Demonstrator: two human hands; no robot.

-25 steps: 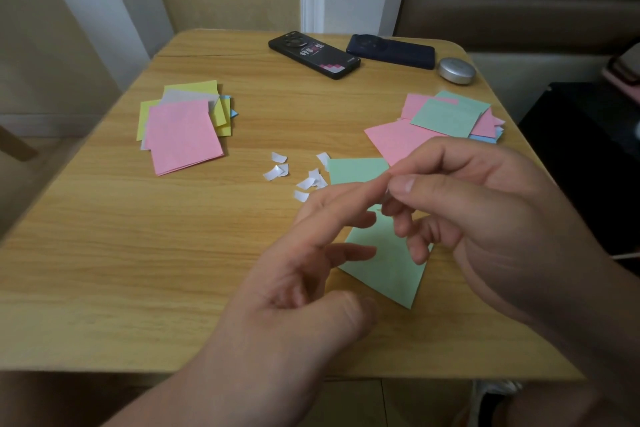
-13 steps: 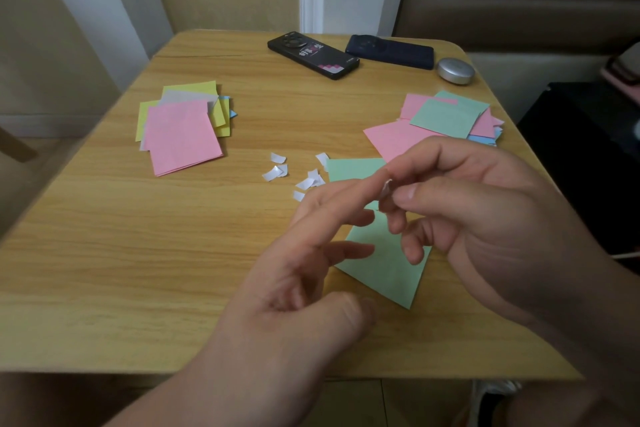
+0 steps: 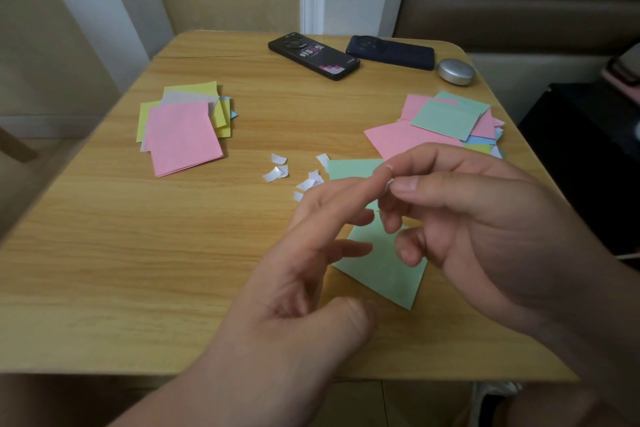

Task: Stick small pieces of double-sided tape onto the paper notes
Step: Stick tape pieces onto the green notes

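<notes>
1. Left hand (image 3: 304, 288): index finger extended, its tip meeting the right thumb and forefinger; other fingers loosely bent.
2. Right hand (image 3: 467, 218) pinches a small white tape piece (image 3: 389, 184) at that fingertip.
3. Green note (image 3: 384, 270) lies flat on the desk (image 3: 138, 270), under both hands.
4. White scraps (image 3: 277, 172) lie just left of the note's far corner.
5. Pink-topped stack (image 3: 181, 139) at left; mixed pile (image 3: 446, 118), green on top, at right.
6. Far edge: black phone (image 3: 313, 55), blue phone (image 3: 391, 51), silver case (image 3: 455, 71).
</notes>
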